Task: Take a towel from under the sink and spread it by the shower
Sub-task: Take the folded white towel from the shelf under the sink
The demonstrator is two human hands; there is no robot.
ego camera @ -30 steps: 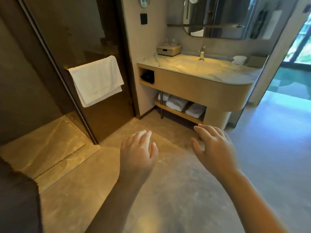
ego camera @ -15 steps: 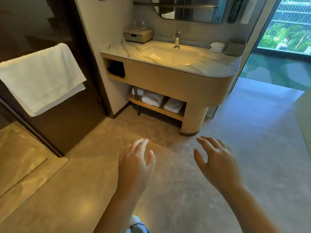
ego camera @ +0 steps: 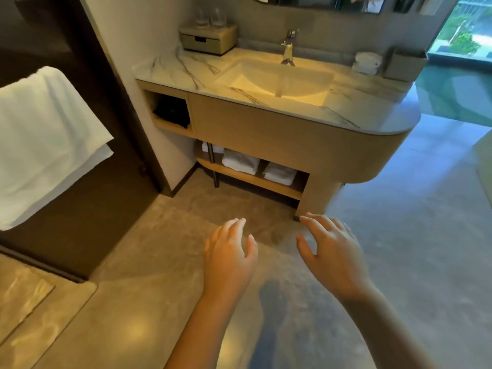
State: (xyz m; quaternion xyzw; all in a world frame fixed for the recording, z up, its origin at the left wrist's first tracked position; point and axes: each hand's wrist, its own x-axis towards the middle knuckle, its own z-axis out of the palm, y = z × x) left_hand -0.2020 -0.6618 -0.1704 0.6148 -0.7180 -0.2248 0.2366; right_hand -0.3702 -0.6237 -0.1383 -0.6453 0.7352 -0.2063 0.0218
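1. Both hands empty, out in front over the floor [ego camera: 133, 302] — left hand [ego camera: 229, 259] with fingers loosely together and thumb a little apart, right hand [ego camera: 332, 259] with fingers spread wide, palm down.
2. Target: folded towels on the open shelf [ego camera: 250, 178] under the sink [ego camera: 277, 81]. They lie ahead of and above the fingertips in the head view, well apart from both hands, nothing in between but bare floor.
3. Middle towel [ego camera: 241, 162] sits nearly straight ahead of the left hand; right towel [ego camera: 279, 173] lies between the two hands' lines, slightly closer to the right hand. A third one [ego camera: 213, 148] is tucked behind the metal post [ego camera: 213, 166], mostly hidden.
4. Long axis of each stack runs along the shelf front, folded edges facing outward — judged easiest to pinch from the front edge and slide out.
5. Look: white, thick, neatly folded, soft; likely to unfold once lifted, so two hands are better.
6. Shower side is left, past the dark door carrying a hanging white towel [ego camera: 45, 145] — not the one asked for.
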